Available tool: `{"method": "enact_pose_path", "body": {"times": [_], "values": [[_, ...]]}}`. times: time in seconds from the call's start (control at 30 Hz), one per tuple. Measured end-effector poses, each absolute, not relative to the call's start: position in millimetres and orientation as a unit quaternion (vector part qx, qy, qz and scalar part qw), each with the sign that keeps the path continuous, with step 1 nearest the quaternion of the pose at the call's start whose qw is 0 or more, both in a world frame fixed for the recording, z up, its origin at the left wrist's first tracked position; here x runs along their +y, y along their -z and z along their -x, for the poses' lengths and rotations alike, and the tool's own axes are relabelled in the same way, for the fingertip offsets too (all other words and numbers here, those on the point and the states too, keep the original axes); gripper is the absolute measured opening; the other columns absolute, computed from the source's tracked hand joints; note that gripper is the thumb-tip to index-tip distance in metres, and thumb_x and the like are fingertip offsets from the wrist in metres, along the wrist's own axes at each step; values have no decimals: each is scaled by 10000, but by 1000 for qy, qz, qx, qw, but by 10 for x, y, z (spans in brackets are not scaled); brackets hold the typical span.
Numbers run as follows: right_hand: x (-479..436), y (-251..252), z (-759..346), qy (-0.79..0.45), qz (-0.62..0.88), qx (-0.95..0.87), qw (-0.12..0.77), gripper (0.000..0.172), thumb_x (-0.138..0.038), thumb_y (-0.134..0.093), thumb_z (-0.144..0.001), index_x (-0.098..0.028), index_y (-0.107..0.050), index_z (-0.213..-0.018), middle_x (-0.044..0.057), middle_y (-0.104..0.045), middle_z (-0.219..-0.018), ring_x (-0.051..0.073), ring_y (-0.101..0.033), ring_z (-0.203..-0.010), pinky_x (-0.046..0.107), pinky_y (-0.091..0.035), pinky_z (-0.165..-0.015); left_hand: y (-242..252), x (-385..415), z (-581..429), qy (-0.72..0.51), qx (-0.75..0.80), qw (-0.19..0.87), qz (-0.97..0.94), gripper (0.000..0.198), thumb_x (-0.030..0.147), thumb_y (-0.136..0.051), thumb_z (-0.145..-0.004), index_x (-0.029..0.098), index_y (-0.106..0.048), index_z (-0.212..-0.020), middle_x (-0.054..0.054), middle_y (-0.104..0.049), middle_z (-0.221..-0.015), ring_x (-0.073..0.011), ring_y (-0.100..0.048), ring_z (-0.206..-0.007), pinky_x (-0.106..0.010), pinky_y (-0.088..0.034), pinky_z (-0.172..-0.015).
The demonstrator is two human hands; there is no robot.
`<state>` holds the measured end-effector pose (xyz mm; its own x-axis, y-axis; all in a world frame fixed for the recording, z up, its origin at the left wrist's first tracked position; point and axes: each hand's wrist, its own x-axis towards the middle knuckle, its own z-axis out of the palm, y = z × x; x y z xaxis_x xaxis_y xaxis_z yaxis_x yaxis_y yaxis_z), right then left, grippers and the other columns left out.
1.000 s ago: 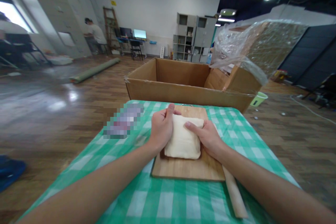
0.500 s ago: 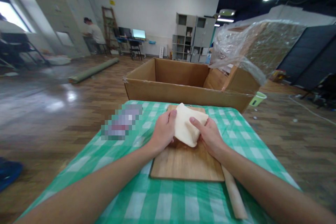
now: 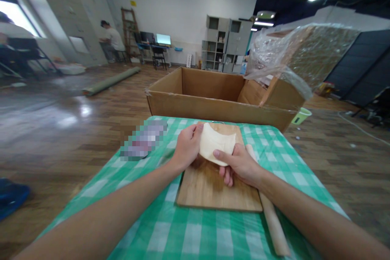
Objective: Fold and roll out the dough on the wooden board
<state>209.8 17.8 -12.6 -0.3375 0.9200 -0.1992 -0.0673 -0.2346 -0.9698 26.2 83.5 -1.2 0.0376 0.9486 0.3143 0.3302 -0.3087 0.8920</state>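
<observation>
A thin, pale sheet of dough (image 3: 217, 142) hangs between my two hands over the wooden cutting board (image 3: 219, 191). My left hand (image 3: 187, 146) is closed on its left edge, thumb in front. Its lower right part is pinched in my right hand (image 3: 242, 162), with the thumb across the front face and the other fingers curled underneath. The sheet's upper edge sags in a curve between the two grips. A wooden rolling pin (image 3: 274, 225) lies along the board's right side, partly hidden by my right forearm.
A green and white checked cloth (image 3: 170, 227) covers the table. At its left edge lies a pixelated item (image 3: 144, 140). Beyond the table stands a big open cardboard box (image 3: 213, 105), with plastic-wrapped cardboard at its right. A light green bin (image 3: 301, 116) stands on the floor. A person (image 3: 114, 40) sits far back left.
My right hand has moved slightly down and left along the dough, its fingers now showing below. The dough's upper edge has gone from a raised corner to a sagging curve.
</observation>
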Motion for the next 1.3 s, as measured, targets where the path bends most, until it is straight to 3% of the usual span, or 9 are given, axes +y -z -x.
{"method": "enact_pose_path", "body": {"times": [0.13,0.3,0.4,0.6,0.67,0.83,0.97,1.2,1.3], "values": [[178,115,-2098,-660,433,-480,384,534,-643,-827,-773,-148,-630,-738,-5,-605,-446,136,-535,-298,193,-386,-244,1,845,-238,-479,512,342,-626,451,548,-460,-1008,173,-646,-842,2,-584,-589,-143,-525,-485,-245,-354,-440],[280,69,-2110,-596,449,-444,497,519,-486,-846,-815,-167,-610,-1149,5,-725,-640,128,-619,-416,191,-488,-359,-48,848,-222,-495,520,396,-572,406,496,-559,-989,197,-567,-1264,72,-550,-580,-120,-478,-324,-215,-295,-323],[344,-5,-2160,-531,466,-442,553,686,-434,-825,-843,-198,-499,-1398,6,-750,-696,166,-685,-499,239,-558,-433,-102,868,-228,-471,462,449,-602,362,508,-568,-985,176,-629,-1115,47,-576,-585,-114,-515,-345,-202,-345,-330],[334,-265,-2320,-474,438,-579,498,483,-479,-841,-801,-179,-701,-1152,88,-791,-1042,213,-766,-839,307,-639,-652,-288,980,-118,-434,304,521,-669,488,377,-845,-773,154,-649,-1160,-34,-725,-875,-154,-708,-748,-244,-580,-643],[320,-356,-2388,-431,439,-625,481,448,-511,-823,-815,-173,-724,-1092,68,-789,-939,197,-747,-766,293,-610,-625,-384,1001,-54,-390,282,525,-702,549,342,-881,-732,157,-647,-1193,-51,-750,-926,-172,-728,-825,-253,-583,-698],[348,-480,-2513,-262,515,-637,510,518,-660,-659,-899,-188,-670,-683,-16,-571,-559,120,-508,-506,247,-387,-462,-559,966,5,-310,323,469,-761,484,614,-615,-939,163,-670,-772,12,-571,-500,-114,-530,-429,-220,-372,-450],[453,-299,-2514,-334,520,-597,512,491,-660,-602,-917,-206,-676,-745,7,-661,-697,151,-558,-609,259,-411,-525,-396,955,-53,-325,350,457,-750,626,665,-538,-946,196,-505,-533,37,-418,-455,-92,-358,-410,-239,-228,-446],[531,105,-2553,-340,628,-608,347,282,-485,-691,-898,-230,-621,-799,-26,-612,-518,137,-480,-358,249,-273,-378,67,1015,-125,-276,427,290,-811,379,469,-579,-932,180,-727,-737,-38,-718,-723,-197,-630,-672,-284,-382,-595],[527,96,-2568,-249,642,-647,326,198,-397,-646,-937,-222,-645,-844,5,-667,-593,165,-560,-449,267,-332,-455,97,1012,-128,-277,458,228,-814,260,368,-576,-925,188,-737,-830,-56,-757,-827,-215,-673,-756,-298,-419,-649]]}}
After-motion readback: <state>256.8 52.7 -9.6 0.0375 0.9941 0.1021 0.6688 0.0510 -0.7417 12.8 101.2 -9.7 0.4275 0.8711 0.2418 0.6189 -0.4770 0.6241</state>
